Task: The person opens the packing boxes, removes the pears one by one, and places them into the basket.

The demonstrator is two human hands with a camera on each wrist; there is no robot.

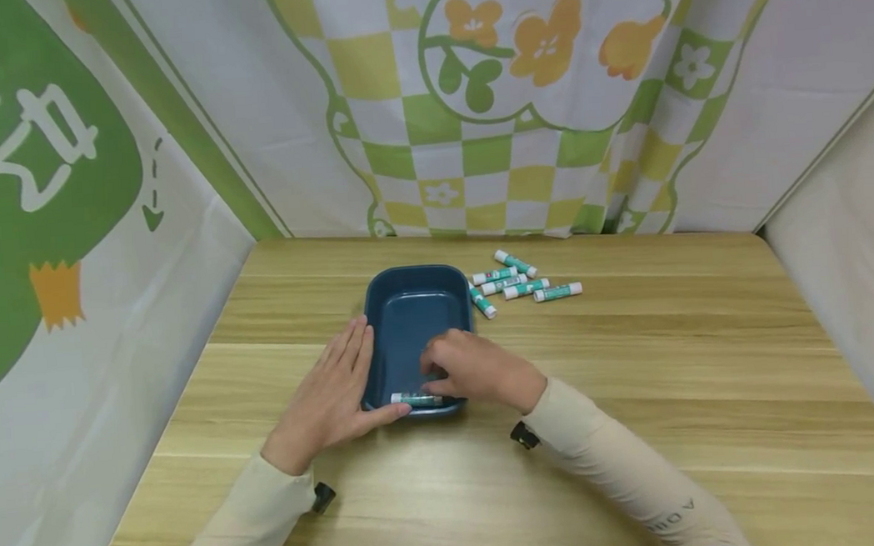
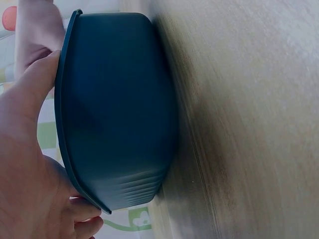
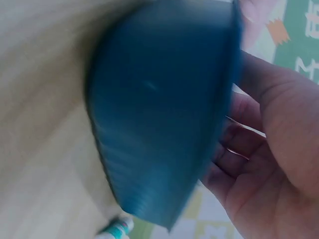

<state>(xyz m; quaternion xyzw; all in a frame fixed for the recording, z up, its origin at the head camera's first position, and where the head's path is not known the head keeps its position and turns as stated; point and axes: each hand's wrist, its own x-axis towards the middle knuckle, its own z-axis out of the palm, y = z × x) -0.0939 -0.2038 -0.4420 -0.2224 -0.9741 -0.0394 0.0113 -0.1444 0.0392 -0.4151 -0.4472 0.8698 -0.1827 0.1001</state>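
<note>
A dark blue rectangular tray (image 1: 416, 276) stands on the table with a white-and-teal glue stick (image 1: 413, 400) lying along its near wall. My left hand (image 1: 331, 388) rests on the tray's left side, fingers straight along the rim and thumb stretched over the near corner. Inside the tray's near right part is my right hand (image 1: 473, 367), fingers bent and thumb right at the glue stick's right end. I cannot tell whether it pinches the stick. In the right wrist view the tray wall (image 3: 154, 99) hides the right fingertips.
Several more glue sticks (image 1: 525, 288) lie loosely grouped just right of the tray's far end; one touches or nearly touches its side. The wooden table (image 1: 675, 359) is bounded by a patterned curtain (image 1: 475, 162) at the back and white cloth walls at both sides.
</note>
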